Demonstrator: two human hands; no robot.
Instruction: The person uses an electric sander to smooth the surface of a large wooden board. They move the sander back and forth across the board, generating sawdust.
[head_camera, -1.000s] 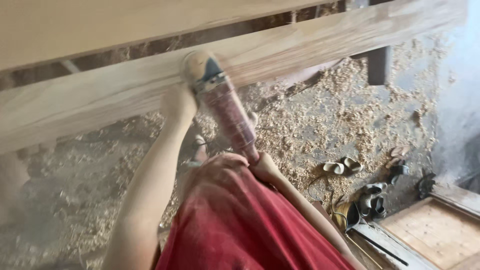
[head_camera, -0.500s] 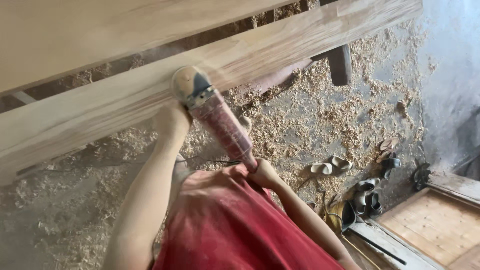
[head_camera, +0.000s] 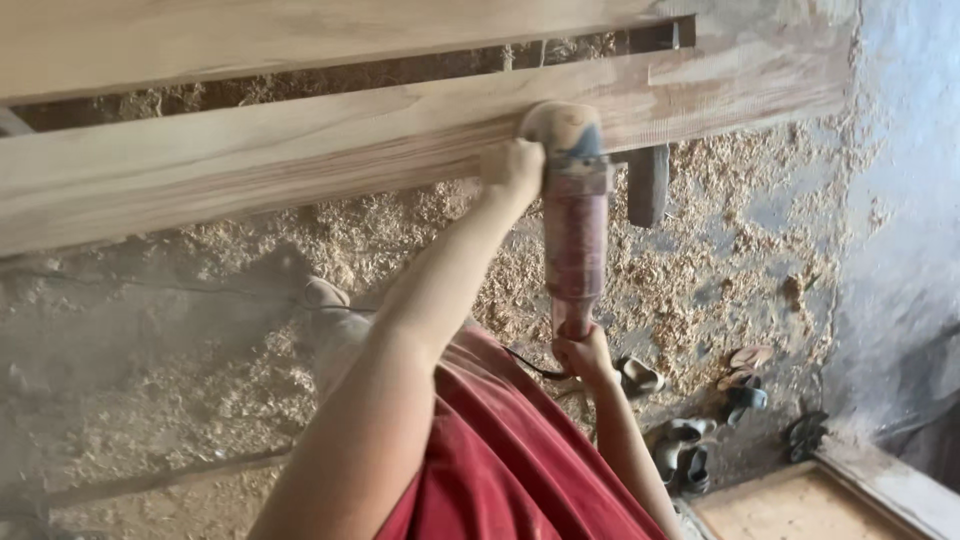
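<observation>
A dusty red angle grinder (head_camera: 573, 235) points away from me, its head pressed against the lower edge of a long pale wooden beam (head_camera: 300, 150). My left hand (head_camera: 512, 167) grips the grinder near its head, next to the beam. My right hand (head_camera: 583, 356) holds the rear end of the grinder's body, close to my red shirt. A black cord runs from the tool's rear toward my body.
A second wooden plank (head_camera: 250, 35) lies above the beam, with a gap between them. Wood shavings (head_camera: 330, 240) cover the floor below. Several sandals (head_camera: 740, 385) lie at lower right beside a wooden panel (head_camera: 800, 505). A dark block (head_camera: 648, 185) hangs under the beam.
The grinder and both hands have slid right along the beam. The tool now stands nearly straight instead of slanted, and the view has shifted with it.
</observation>
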